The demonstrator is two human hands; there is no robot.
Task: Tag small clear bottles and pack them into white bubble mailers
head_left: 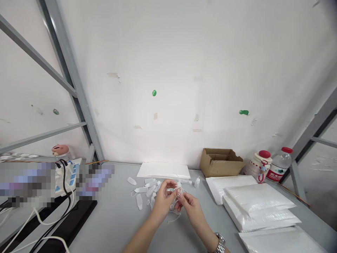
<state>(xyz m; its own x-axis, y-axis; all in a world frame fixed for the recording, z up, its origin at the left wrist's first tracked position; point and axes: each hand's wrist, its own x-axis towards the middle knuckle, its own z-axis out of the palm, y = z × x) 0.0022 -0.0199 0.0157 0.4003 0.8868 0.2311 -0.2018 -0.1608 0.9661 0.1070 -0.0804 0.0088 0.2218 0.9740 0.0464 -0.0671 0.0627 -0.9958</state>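
My left hand (168,194) and my right hand (188,202) meet over the grey table, fingers pinched together. Between their fingertips is a small translucent white plastic piece (179,185); the fingers partly cover it, so its exact kind cannot be told. A thin white cord (173,220) hangs in a curve below the hands. Several similar flat, translucent pieces lie loosely around and behind my left hand, among them one piece (139,202) to its left and another piece (132,181) farther back. Some of them have thin loops. One more piece (197,182) lies behind my right hand.
White sheets (163,170) lie against the wall. An open cardboard box (222,163), a white jar (259,167) and a plastic bottle (280,165) stand at the back right, behind stacked white packets (260,198). A power strip (65,179), cables and a black slab (76,221) lie left.
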